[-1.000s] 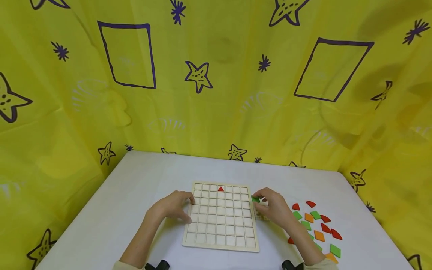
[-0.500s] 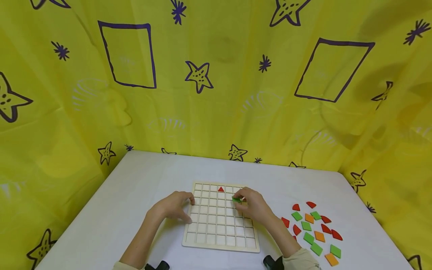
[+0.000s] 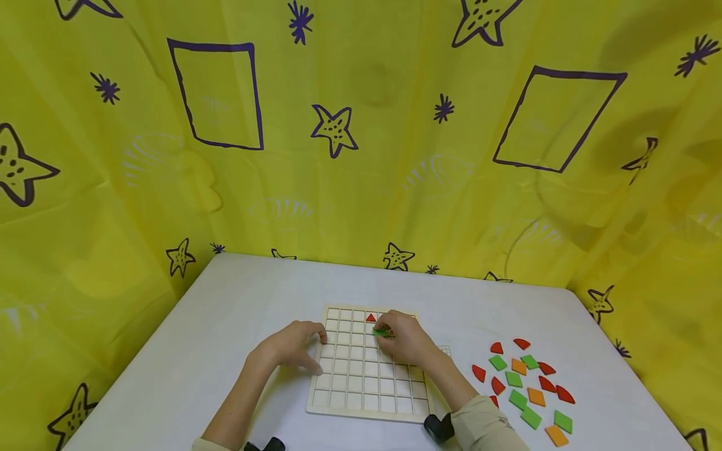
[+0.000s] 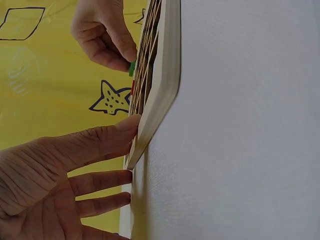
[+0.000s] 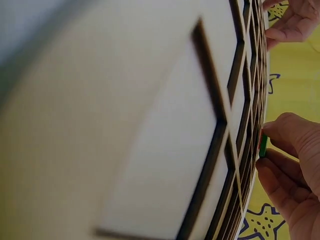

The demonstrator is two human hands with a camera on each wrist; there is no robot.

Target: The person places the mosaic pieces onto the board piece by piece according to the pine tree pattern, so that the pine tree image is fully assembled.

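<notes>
A pale wooden grid board (image 3: 340, 381) with square cells lies on the table. One red triangle (image 3: 370, 318) sits in a cell of its far row. Between thumb and fingertips, my right hand (image 3: 403, 337) pinches a green tile (image 5: 263, 144), over the board just nearer than the triangle. Whether the tile touches the cells is hard to tell. At the board's left edge rests my left hand (image 3: 289, 347), its fingers loosely spread; the left wrist view shows its thumb (image 4: 129, 123) against the rim. The right hand covers several cells at the far right.
Loose red quarter-round pieces (image 3: 478, 373), green tiles (image 3: 514, 379) and orange tiles (image 3: 536, 396) lie scattered on the white table (image 3: 237, 313) right of the board. A small gridded piece (image 3: 445, 349) shows behind the right forearm. A yellow patterned curtain (image 3: 361, 188) surrounds the table.
My right hand has carried the green tile leftward from beyond the board's right edge to near the red triangle. The left hand has stayed at the left edge.
</notes>
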